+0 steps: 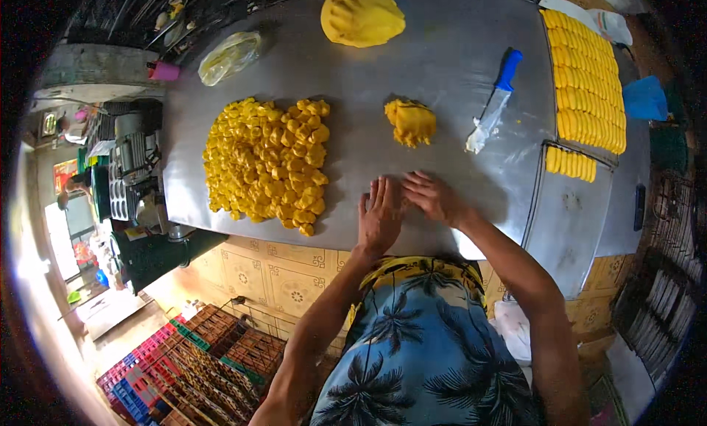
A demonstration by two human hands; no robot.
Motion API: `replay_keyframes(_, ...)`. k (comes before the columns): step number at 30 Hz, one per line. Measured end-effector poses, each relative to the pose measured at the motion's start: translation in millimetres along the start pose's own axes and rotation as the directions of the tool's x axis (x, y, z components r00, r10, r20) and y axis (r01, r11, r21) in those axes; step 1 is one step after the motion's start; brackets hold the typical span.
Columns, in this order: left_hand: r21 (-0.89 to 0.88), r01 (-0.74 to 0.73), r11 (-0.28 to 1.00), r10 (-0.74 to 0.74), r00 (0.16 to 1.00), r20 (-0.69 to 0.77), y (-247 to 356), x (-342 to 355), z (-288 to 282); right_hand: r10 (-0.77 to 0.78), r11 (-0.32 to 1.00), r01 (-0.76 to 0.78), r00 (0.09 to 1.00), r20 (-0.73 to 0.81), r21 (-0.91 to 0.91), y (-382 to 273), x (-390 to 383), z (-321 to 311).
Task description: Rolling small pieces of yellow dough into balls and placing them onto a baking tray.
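Note:
My left hand [381,214] lies on the metal table [449,43] near its front edge, fingers stretched forward. Just to its right, my right hand [433,197] is also flat, its fingers pointing left toward the left one. Whether anything lies under the palms is hidden. Beyond both hands sits a small, rough lump of yellow dough [411,122]. To the left spreads a pile of small yellow dough pieces [269,161]. A blue-handled knife [508,71], its blade smeared white, rests to the right. Farther back is a large smooth mound of yellow dough [362,16].
Rows of yellow dough sticks [587,80] fill a tray at the right. A nearer metal tray [567,212] has several sticks [571,164] along its far end. A clear plastic bag [230,58] lies back left. Plastic crates [202,330] stand on the floor, lower left.

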State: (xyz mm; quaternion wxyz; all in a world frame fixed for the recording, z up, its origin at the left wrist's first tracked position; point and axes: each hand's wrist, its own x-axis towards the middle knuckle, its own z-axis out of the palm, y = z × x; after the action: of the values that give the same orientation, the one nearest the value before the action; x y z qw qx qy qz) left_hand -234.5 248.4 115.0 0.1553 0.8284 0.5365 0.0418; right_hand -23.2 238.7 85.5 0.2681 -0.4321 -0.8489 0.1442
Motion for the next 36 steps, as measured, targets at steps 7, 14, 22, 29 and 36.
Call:
replay_keyframes(7,-0.039,-0.103,0.994,0.086,0.943,-0.320,-134.7,141.3,-38.9,0.383,0.923,-0.384,0.909,0.165,-0.026,-35.6,-36.6,-1.8)
replay_keyframes(14,0.562,-0.290,0.774,0.343,0.939,0.013,-181.8,231.8,-55.6,0.855,0.515,-0.653,0.352,-0.380,0.555,-64.8,-74.3,-26.6)
replay_keyframes(22,-0.796,0.337,0.502,-0.062,0.932,0.356,-85.6,70.8,-16.2,0.693,0.391,-0.626,-0.282,-0.664,0.675,94.7,-280.2,-149.3)
replay_keyframes(29,-0.732,0.512,0.451,-0.081,0.840,0.537,-17.7,9.8,-19.6,0.711,0.177,-0.635,-0.446,-0.544,0.752,198.1,-362.0,-203.5)
replay_keyframes(36,-0.782,0.495,0.380,-0.144,0.866,0.478,-8.3,-0.1,-2.3,0.489,0.214,-0.970,0.004,-0.872,0.116,156.5,-285.0,-192.6)
